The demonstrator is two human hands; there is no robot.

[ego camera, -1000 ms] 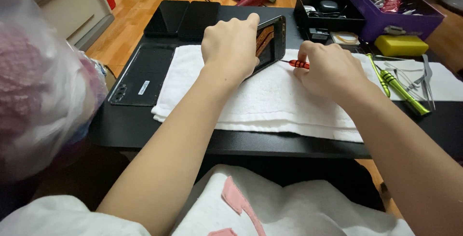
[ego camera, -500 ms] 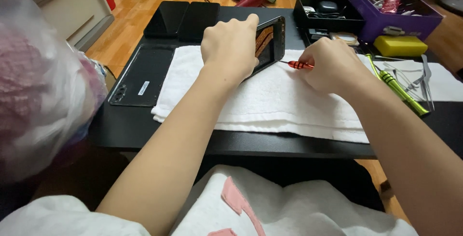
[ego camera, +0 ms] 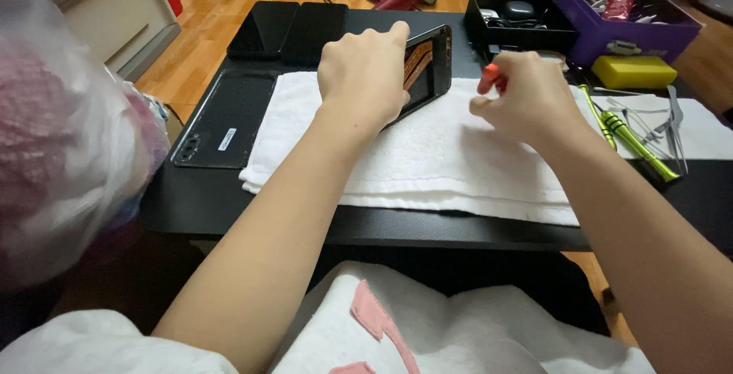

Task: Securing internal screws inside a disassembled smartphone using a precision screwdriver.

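My left hand grips an opened black phone and holds it tilted on its edge over a white towel; orange inner parts show inside it. My right hand is closed around a small red-handled screwdriver, held just right of the phone and apart from it. The screwdriver's tip is hidden by my fingers.
A black phone back cover lies left of the towel, two dark phones behind it. Green screwdrivers and tweezers lie at right. A black box, purple box and yellow block stand at the back.
My right hand has lifted and pulled the red screwdriver away from the phone's edge, turning it more upright. My left hand keeps holding the phone in place.
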